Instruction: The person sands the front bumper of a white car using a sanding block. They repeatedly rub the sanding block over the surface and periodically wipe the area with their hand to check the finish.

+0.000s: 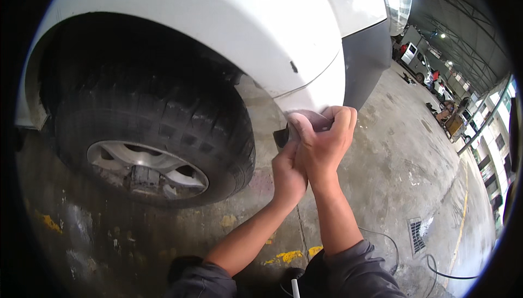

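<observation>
A white car's wheel arch panel curves down to a low corner in front of me. At that corner my right hand pinches a thin, bent greyish-brown sheet of sandpaper between thumb and curled fingers, its upper edge against the white paint. My left hand is tucked under and beside the right one, wrists crossing closely; its fingers are mostly hidden, so what they grip does not show. A dark chip marks the paint above the hands.
Left of my hands stands a dirty black tyre on an alloy wheel. A grey lower panel adjoins the white corner. A floor drain grate and a black hose lie at right. Parked vehicles stand far off.
</observation>
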`<state>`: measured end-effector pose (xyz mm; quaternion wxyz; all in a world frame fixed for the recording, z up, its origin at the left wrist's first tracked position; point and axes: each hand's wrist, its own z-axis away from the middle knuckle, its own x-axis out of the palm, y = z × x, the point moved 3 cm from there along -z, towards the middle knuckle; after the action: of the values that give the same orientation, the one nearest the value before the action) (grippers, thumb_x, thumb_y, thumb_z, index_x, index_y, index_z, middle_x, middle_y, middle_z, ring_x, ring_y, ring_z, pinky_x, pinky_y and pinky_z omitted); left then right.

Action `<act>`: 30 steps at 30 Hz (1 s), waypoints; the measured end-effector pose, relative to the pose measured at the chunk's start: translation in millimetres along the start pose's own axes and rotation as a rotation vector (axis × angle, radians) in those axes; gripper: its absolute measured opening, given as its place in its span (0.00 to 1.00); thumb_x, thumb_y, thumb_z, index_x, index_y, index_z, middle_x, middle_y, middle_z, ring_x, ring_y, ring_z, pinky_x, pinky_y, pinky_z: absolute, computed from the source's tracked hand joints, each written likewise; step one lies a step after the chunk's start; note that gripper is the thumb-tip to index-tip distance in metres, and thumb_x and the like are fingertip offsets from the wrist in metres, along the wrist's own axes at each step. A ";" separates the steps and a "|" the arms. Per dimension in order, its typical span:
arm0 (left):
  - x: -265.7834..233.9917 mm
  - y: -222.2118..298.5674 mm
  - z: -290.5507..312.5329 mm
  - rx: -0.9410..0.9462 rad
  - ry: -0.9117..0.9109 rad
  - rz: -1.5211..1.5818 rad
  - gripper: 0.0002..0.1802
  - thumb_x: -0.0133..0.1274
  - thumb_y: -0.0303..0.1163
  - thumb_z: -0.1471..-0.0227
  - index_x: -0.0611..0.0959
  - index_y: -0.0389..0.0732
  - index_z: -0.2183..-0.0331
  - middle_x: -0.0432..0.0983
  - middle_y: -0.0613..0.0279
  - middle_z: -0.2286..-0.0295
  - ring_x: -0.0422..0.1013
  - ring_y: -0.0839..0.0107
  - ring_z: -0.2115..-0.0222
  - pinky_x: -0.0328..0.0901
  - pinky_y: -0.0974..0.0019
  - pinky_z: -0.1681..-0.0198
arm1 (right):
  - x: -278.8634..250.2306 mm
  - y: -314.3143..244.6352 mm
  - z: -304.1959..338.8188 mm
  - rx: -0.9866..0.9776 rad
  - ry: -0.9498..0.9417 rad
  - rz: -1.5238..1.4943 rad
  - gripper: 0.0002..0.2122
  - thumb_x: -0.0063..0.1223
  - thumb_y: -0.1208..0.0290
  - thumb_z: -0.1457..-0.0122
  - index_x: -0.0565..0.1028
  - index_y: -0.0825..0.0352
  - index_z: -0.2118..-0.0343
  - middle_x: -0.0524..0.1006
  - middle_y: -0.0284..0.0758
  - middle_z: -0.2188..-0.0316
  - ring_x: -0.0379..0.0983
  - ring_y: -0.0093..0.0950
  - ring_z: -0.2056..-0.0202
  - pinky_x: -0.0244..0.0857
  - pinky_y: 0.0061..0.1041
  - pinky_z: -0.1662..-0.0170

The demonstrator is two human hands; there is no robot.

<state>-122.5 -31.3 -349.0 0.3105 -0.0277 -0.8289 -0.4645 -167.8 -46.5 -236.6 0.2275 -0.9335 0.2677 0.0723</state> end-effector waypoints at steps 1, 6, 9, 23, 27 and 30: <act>1.1 -4.6 3.5 -0.012 0.061 -0.030 0.12 0.48 0.26 0.34 0.79 0.31 0.53 0.76 0.66 0.60 0.69 0.81 0.59 0.65 0.71 0.57 | 0.8 15.1 8.3 0.023 -0.015 0.013 0.26 0.80 0.61 0.59 0.68 0.66 0.70 0.67 0.36 0.70 0.66 0.36 0.70 0.65 0.35 0.67; 3.8 5.2 2.3 -0.012 0.118 -0.019 0.08 0.49 0.26 0.35 0.80 0.32 0.63 0.74 0.70 0.74 0.66 0.83 0.72 0.63 0.70 0.70 | 1.4 8.1 -0.7 -0.008 -0.036 -0.018 0.26 0.80 0.61 0.60 0.68 0.66 0.70 0.68 0.37 0.69 0.67 0.36 0.69 0.64 0.36 0.67; 9.6 -1.4 3.7 0.078 0.166 -0.106 0.09 0.48 0.27 0.34 0.80 0.32 0.65 0.74 0.69 0.76 0.66 0.82 0.74 0.63 0.67 0.72 | -0.5 5.0 -6.5 -0.040 -0.007 -0.033 0.24 0.78 0.62 0.57 0.69 0.67 0.70 0.68 0.38 0.70 0.67 0.36 0.69 0.64 0.35 0.66; 8.8 20.3 -10.5 0.029 0.053 -0.271 0.17 0.50 0.35 0.32 0.77 0.31 0.70 0.74 0.49 0.81 0.65 0.72 0.80 0.63 0.61 0.75 | 2.2 28.9 -8.4 0.146 -0.049 -0.182 0.20 0.75 0.67 0.53 0.70 0.70 0.72 0.69 0.39 0.71 0.68 0.37 0.70 0.65 0.34 0.66; 12.1 8.6 12.3 -0.034 0.059 -0.323 0.15 0.48 0.36 0.30 0.79 0.32 0.61 0.75 0.61 0.74 0.68 0.77 0.74 0.65 0.67 0.70 | -7.0 38.1 8.3 0.217 -0.086 -0.178 0.18 0.74 0.67 0.52 0.71 0.70 0.73 0.71 0.39 0.71 0.69 0.35 0.70 0.66 0.33 0.66; 5.5 8.3 6.0 -0.046 -0.004 -0.157 0.17 0.47 0.36 0.29 0.79 0.31 0.53 0.76 0.71 0.68 0.69 0.80 0.68 0.66 0.71 0.66 | -7.3 24.6 -3.1 0.123 -0.068 -0.190 0.19 0.75 0.65 0.52 0.72 0.69 0.72 0.72 0.38 0.70 0.70 0.34 0.69 0.67 0.34 0.66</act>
<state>-127.1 -23.3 -341.9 0.2707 0.0294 -0.8181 -0.5065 -187.0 -63.1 -241.5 0.2993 -0.9358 0.1742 0.0657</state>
